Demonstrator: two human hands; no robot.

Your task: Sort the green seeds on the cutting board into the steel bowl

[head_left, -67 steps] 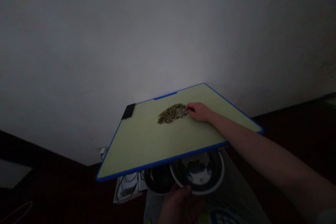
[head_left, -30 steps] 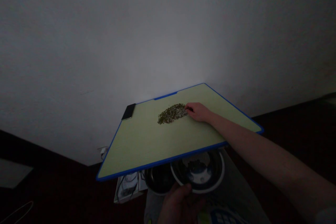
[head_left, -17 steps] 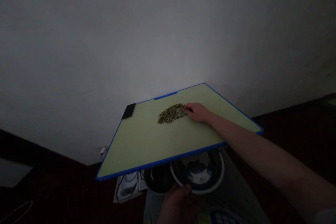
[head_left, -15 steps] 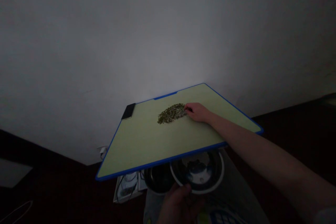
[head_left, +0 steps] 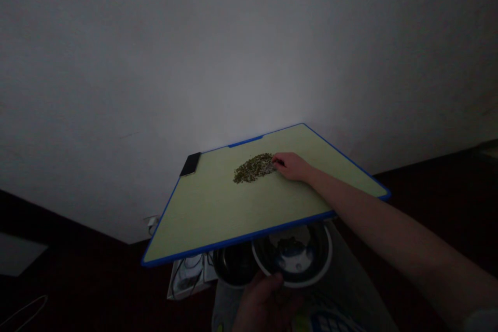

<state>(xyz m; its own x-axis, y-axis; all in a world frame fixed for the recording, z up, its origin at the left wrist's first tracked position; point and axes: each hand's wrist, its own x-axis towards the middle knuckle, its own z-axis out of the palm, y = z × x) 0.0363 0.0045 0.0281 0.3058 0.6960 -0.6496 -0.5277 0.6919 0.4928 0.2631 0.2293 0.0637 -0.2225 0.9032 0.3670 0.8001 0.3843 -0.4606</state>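
Observation:
A pile of small green and whitish grains [head_left: 251,170] lies spread on the pale yellow-green top of a blue-edged table [head_left: 210,212]. My right hand [head_left: 290,165] rests at the pile's right end, its fingertips pinched together among the whitish grains; whatever they hold is too small to make out. Below the table's near edge, my left hand [head_left: 264,298] grips the near rim of a shiny metal bowl [head_left: 327,264], thumb over the rim. Some dark bits lie in this bowl, along with bright reflections. A second dark metal bowl [head_left: 233,268] stands just left of it, partly under the table.
A black phone [head_left: 190,164] lies at the table's far left corner. The table's far side stands close to a grey wall [head_left: 241,52]. Below on the left are a box with cables [head_left: 190,277] and a white plug [head_left: 152,223] at the wall.
Almost nothing differs. My right fingertips have shifted very slightly at the pile's right end; my left hand stays on the bowl's rim.

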